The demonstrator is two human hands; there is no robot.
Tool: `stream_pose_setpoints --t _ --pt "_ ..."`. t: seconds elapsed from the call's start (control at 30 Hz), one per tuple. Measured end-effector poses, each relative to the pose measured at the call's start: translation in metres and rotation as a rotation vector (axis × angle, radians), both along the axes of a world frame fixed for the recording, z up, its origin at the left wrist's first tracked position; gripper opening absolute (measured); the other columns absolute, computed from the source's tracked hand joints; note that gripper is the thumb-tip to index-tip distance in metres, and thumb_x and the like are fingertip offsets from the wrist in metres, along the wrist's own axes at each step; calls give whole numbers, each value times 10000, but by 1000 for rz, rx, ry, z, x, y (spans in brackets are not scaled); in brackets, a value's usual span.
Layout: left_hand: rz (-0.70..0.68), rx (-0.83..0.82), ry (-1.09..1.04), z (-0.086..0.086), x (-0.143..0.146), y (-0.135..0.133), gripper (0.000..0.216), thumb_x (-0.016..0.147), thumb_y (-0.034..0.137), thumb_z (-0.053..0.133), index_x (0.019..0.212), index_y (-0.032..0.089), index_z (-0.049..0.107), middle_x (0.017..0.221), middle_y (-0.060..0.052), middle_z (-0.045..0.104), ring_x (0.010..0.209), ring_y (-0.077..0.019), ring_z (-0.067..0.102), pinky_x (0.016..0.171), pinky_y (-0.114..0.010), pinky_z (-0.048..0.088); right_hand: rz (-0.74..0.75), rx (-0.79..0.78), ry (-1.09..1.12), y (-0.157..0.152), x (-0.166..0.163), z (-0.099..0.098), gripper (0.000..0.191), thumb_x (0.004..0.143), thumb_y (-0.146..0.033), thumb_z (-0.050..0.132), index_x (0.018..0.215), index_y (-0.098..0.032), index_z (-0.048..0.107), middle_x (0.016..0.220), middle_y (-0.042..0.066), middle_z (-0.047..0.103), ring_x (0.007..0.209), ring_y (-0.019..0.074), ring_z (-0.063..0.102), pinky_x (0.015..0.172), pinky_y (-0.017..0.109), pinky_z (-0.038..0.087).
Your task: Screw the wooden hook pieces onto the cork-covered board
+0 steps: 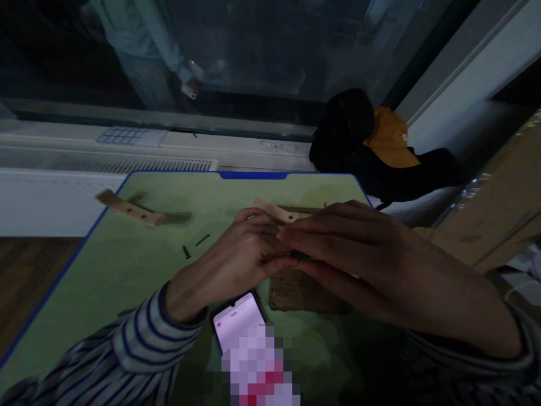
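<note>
The left hand curls its fingers shut around the near end of a pale wooden strip, so its grip is closed on it; the right hand lies over the same strip with fingers stretched long, and whether its grip holds anything cannot be told; under both sits a dark board on the green counter; a second strip and two screws lie well apart to the left; a phone rests just beside the left wrist.
</note>
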State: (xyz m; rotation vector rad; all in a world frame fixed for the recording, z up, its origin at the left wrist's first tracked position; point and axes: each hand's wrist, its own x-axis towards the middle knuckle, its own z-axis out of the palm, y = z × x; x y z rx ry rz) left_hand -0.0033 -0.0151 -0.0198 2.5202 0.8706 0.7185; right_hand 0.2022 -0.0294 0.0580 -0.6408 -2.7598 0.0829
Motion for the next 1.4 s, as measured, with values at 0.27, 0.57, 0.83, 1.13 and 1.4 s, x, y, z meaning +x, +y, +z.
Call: stream_pose_setpoints --t 0.27,0.57,0.83,1.13,1.4 --pt "-45 -60 33 1 -1 0 177 940 262 483 961 255 659 1023 25 687 1094 -164 531 1046 -378 246 -58 41 -48 4 -2 -5 184 915 -216 517 1021 -147 651 989 83 683 916 200 601 809 370 472" --pt "41 -33 -9 2 2 1 163 870 356 597 923 227 682 906 7 698 967 -176 591 995 -390 305 -96 68 -41 4 -4 -7 169 902 -250 546 974 -140 653 935 71 694 864 196 606 796 361 459" --pt "-16 -28 33 -3 -4 3 178 925 324 510 986 280 672 999 29 694 1086 -175 544 1040 -390 250 -20 -26 -36 2 1 -2 242 945 -207 456 1142 -165 591 1124 73 658 1035 170 582 894 328 450" --pt "-32 -89 39 3 -2 2 139 905 283 548 982 269 663 1017 27 688 1096 -168 544 1043 -385 264 -71 26 -29 6 -5 -9 204 898 -204 542 1064 -124 629 1030 95 675 969 211 587 839 377 474" --pt "-2 -76 -31 1 -1 2 138 877 353 588 942 273 679 1014 36 699 1043 -168 567 1028 -375 256 -22 47 4 1 -1 -7 298 927 -219 493 1202 -121 554 1239 96 615 1108 198 549 934 362 450"
